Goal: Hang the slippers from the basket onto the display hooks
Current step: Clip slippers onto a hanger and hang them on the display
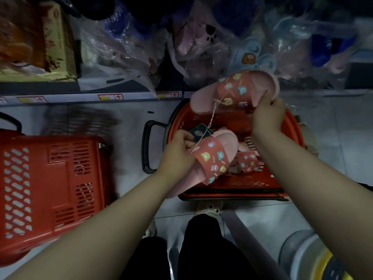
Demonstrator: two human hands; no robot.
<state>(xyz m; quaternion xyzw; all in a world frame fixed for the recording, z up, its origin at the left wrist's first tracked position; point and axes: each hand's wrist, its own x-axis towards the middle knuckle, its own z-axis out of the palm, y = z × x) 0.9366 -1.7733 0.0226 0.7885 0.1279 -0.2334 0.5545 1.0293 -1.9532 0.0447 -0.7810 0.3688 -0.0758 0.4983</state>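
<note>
Left hand [177,152] grips the near slipper [214,158], right hand [267,116] the far slipper [238,89] (string-tied pair), over the red basket [174,120].

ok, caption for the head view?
Left hand holds one pink slipper, right hand its mate, string joining them, above the red basket.

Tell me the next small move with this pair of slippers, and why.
Probably lift both clear of the basket and gather the string. The left hand grips the lower slipper, the right hand grips the upper slipper, and the string joins them, so the pair looks ready to hang. No hook is plainly visible.
</note>
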